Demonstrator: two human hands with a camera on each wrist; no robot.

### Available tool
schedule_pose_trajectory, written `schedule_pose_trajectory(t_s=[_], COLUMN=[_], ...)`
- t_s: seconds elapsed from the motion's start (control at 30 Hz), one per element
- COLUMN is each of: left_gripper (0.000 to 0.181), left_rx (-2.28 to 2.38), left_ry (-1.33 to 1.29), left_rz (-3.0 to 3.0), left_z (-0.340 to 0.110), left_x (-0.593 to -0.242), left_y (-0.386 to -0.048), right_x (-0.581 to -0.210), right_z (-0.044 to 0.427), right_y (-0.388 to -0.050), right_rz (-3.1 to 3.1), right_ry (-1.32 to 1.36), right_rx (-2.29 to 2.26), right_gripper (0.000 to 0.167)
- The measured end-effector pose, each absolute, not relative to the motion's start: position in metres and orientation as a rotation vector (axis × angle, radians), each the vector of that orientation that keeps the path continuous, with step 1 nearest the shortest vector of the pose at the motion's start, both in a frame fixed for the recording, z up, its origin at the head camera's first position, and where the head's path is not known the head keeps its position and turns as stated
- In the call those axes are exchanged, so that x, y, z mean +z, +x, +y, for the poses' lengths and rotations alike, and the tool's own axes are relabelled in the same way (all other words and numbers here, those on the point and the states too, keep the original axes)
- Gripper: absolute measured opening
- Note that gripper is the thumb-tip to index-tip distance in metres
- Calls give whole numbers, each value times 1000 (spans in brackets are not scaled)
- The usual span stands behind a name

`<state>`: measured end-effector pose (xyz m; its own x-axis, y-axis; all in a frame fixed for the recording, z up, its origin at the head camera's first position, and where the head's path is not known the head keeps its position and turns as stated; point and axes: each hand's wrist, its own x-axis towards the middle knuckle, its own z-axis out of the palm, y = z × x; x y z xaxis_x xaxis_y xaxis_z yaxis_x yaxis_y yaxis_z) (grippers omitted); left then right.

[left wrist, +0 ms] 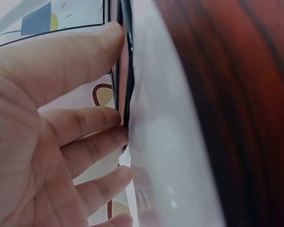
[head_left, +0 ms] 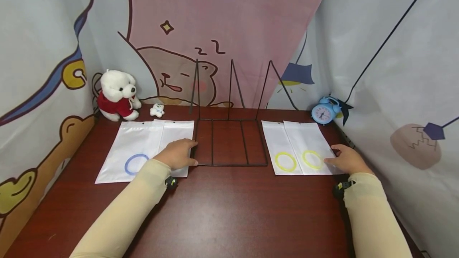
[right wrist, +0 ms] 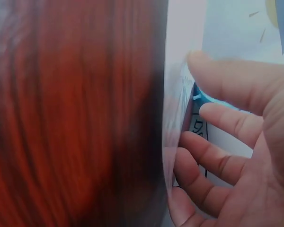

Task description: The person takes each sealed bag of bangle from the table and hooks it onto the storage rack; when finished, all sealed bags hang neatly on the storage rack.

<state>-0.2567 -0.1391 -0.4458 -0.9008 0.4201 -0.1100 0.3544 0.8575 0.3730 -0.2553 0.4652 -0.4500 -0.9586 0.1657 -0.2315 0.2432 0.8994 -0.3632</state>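
Observation:
My left hand touches the right edge of a pair of overlapping white pouches, beside a black wire rack. In the left wrist view its thumb and fingers are spread along that edge. A blue ring shows on the front-left pouch. On the right, my right hand touches the right edge of a second overlapping pair of white pouches, each showing a yellow ring. The right wrist view shows slightly bent fingers and the thumb against the pouch edge, apart from each other.
The rack's upright wire loops stand toward the back of the brown table. A white plush bear in red and a small white figurine sit back left. A blue alarm clock stands back right. Printed curtains surround the table.

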Motion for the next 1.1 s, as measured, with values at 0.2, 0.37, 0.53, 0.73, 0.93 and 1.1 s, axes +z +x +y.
schedule_pose_trajectory(t_s=[0.2, 0.37, 0.53, 0.73, 0.93, 1.1], left_gripper=[74, 74, 74, 74, 74, 74], left_rx=[499, 482, 475, 463, 458, 449], left_ry=[607, 595, 583, 582, 576, 583], left_rz=[2859, 2862, 2867, 2871, 2871, 2877], left_z=[-139, -138, -137, -137, -137, -137], left_x=[-448, -449, -449, -448, -449, -448], left_y=[-259, -260, -259, -259, -259, -259], right_x=[-448, -449, -451, -450, -446, -442], right_z=[462, 459, 462, 463, 459, 454], right_y=[-257, -260, -262, -263, -264, -265], right_rz=[2844, 2790, 2796, 2793, 2872, 2908], right_ry=[353, 428, 423, 416, 413, 485], right_rx=[-623, -702, -745, -787, -770, -747], right_gripper=[93, 86, 73, 71, 56, 49])
